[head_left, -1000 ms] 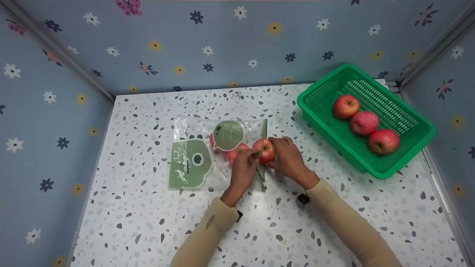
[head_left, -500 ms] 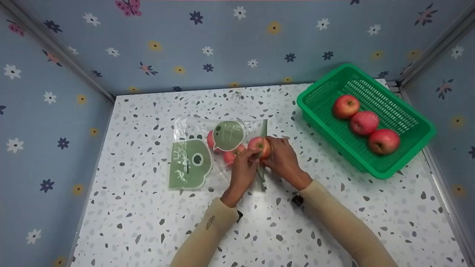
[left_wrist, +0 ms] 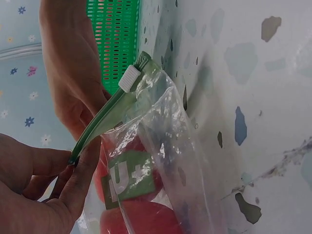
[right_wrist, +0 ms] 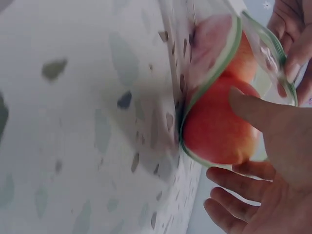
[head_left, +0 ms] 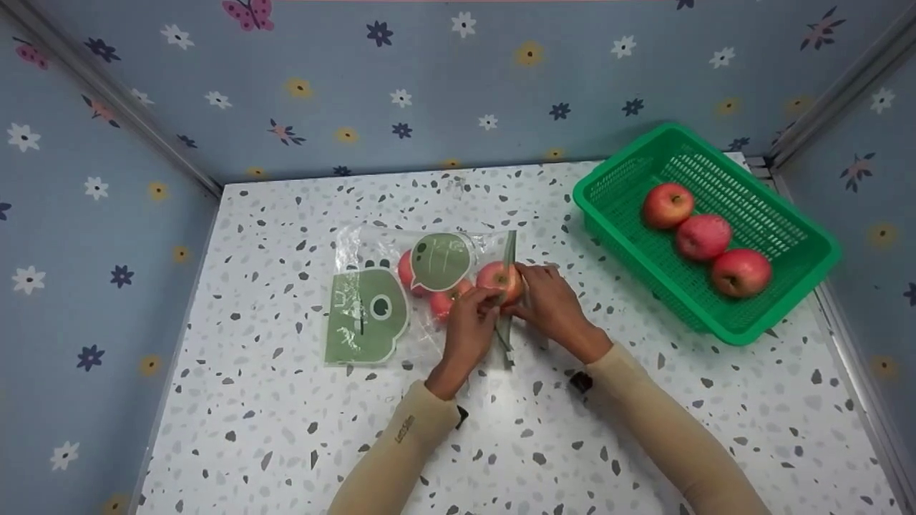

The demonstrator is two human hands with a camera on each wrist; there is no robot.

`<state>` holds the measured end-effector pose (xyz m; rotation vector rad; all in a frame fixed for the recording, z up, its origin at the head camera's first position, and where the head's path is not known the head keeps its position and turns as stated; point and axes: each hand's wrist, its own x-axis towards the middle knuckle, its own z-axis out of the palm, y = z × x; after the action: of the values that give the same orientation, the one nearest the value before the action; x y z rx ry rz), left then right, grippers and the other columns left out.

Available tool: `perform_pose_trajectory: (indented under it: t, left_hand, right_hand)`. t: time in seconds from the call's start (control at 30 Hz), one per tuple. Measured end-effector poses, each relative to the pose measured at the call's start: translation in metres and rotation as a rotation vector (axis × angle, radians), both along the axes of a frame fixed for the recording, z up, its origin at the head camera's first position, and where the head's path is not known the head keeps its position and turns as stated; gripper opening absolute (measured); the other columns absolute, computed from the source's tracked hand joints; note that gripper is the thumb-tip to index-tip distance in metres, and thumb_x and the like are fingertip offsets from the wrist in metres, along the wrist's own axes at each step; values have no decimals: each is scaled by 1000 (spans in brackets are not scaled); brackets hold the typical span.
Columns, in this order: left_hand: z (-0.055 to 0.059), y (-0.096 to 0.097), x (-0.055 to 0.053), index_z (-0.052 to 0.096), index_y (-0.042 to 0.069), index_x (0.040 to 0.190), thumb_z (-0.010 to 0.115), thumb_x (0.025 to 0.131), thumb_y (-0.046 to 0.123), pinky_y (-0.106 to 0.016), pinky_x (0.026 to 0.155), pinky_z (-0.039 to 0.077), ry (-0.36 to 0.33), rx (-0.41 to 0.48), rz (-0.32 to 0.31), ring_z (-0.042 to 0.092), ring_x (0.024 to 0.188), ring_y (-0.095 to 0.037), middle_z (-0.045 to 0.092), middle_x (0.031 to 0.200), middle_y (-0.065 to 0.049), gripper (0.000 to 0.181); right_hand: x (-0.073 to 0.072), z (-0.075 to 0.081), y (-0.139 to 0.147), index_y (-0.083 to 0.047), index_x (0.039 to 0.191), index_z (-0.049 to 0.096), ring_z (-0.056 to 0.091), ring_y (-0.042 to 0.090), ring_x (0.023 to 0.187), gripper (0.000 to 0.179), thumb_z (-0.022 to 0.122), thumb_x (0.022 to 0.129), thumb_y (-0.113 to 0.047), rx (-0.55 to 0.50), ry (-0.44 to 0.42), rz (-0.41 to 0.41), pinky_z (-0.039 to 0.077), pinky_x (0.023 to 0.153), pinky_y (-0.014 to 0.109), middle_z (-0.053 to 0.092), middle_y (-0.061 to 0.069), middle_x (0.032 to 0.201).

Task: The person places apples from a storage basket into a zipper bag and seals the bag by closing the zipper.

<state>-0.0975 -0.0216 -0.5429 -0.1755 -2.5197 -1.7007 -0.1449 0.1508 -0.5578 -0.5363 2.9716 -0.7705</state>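
A clear zip bag (head_left: pixel 368 311) with green cartoon prints lies flat, its green-edged mouth facing right. My left hand (head_left: pixel 470 327) pinches the upper lip of that mouth between thumb and fingers. Just inside the mouth sits a red apple (right_wrist: pixel 219 126); my right hand (head_left: pixel 557 304) is at it, thumb tip against the apple and the other fingers loosely spread in the right wrist view. Deeper in the bag are more apples (head_left: pixel 444 305), partly hidden by the print and my left hand. A white slider (left_wrist: pixel 129 78) sits at one end of the zip.
To the right, a green plastic basket (head_left: pixel 644 275) stands at an angle, holding three red apples (head_left: pixel 703 237). The speckled white table (head_left: pixel 272 429) meets flower-patterned walls (head_left: pixel 429 86) at the back and sides.
The apple at the mouth has moved left into the bag, with my right hand following it and then drawing slightly back. My left hand has kept its pinch on the bag's lip.
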Motion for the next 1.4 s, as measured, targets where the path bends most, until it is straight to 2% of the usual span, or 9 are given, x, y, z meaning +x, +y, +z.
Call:
perform_pose_trajectory:
  t: [0.17,0.3,0.53,0.83,1.03,1.23,1.4]
  left_hand:
    - [-1,0,-1,74,-4,114,68,91,-14,-34,81,57,-6,9,1,70,92,-29,74,108,-17,26]
    - [-2,0,-2,74,-6,114,67,91,-15,-33,81,57,7,28,-5,71,91,-30,74,108,-18,26]
    - [-4,-1,-1,73,-6,113,67,90,-15,-37,81,59,57,13,-8,70,91,-29,74,105,-18,26]
    - [-4,0,0,74,-6,113,67,90,-14,-38,81,59,45,-1,0,70,91,-29,74,104,-18,25]
    - [-3,0,-1,74,-5,113,67,90,-14,-38,81,59,36,9,-1,71,92,-29,74,106,-18,25]
    - [-1,0,1,73,-6,111,67,91,-13,-38,81,58,24,-27,5,69,91,-28,73,105,-17,23]
    - [0,0,2,73,-6,109,68,90,-13,-39,79,58,28,-39,16,68,89,-28,72,101,-18,20]
  right_hand:
    - [-4,-1,1,4,142,58,60,39,116,70,88,87,-28,-9,38,26,52,99,51,70,21,130]
    - [-5,-3,-3,5,140,60,61,39,112,67,88,86,-24,-29,65,17,52,97,52,71,22,126]
    - [-8,-4,-11,3,141,59,60,39,116,62,85,89,-19,-20,30,7,52,98,52,69,21,126]
    - [-9,-4,-7,2,144,58,61,38,118,64,85,90,-22,-49,11,-10,52,98,51,69,20,130]
    - [-8,-3,-8,1,135,64,60,38,117,54,84,90,-20,-1,50,-17,53,98,51,70,19,126]
    - [-9,-5,-14,3,128,65,60,39,115,43,81,92,-14,28,106,-5,52,98,51,68,20,123]
    - [-8,-6,-16,3,126,65,60,39,112,43,81,91,-14,57,141,-5,53,95,50,67,20,121]
